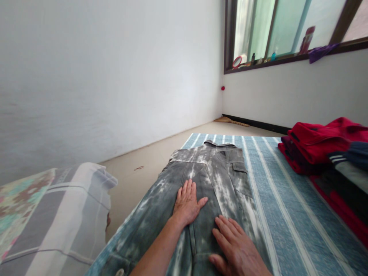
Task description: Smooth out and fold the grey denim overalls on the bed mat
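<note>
A grey and white mottled jacket (201, 180) lies spread out over blue-and-white striped cloth, its collar at the far end. On its right side is a flap pocket, and a button shows at the lower left. My left hand (186, 204) rests flat on the middle of the jacket, fingers stretched away from me and thumb out to the right. Nearer to me and further right, my right hand (234, 245) lies palm down on the same fabric with its fingers extended. Neither hand grasps anything.
Folded red and dark clothes (322, 143) are stacked at the right on the striped cloth (276, 184). At the left stands a bulky item under a grey-and-white striped cover (69, 214). A small loop (138, 168) lies on the floor. Bottles and a purple cloth (320, 53) occupy the windowsill.
</note>
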`<action>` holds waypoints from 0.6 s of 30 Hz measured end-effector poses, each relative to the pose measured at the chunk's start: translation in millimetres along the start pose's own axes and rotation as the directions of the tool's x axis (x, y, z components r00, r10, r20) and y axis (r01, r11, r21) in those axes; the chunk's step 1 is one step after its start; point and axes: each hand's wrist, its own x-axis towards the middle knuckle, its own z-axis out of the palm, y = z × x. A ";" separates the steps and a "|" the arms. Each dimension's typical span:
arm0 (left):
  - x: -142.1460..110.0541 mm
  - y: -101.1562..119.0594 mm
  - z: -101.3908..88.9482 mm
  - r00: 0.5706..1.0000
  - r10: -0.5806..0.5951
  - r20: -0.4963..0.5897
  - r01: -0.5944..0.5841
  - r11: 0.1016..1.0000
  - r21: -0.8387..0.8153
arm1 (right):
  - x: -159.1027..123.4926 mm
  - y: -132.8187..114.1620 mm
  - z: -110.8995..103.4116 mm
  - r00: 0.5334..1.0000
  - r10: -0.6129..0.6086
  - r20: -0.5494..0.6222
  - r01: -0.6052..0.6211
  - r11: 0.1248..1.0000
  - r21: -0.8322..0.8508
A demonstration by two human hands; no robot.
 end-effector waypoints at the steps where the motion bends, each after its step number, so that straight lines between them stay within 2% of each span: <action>1: 0.1 -0.1 0.4 1.000 0.000 -0.002 0.000 1.000 -0.001 | 0.2 -0.6 0.1 1.000 0.007 -0.004 -0.007 1.000 -0.002; 18: -0.8 0.6 -1.1 1.000 0.000 -0.004 0.000 1.000 -0.002 | 1.0 0.7 -1.0 1.000 -0.005 -0.005 0.005 1.000 0.000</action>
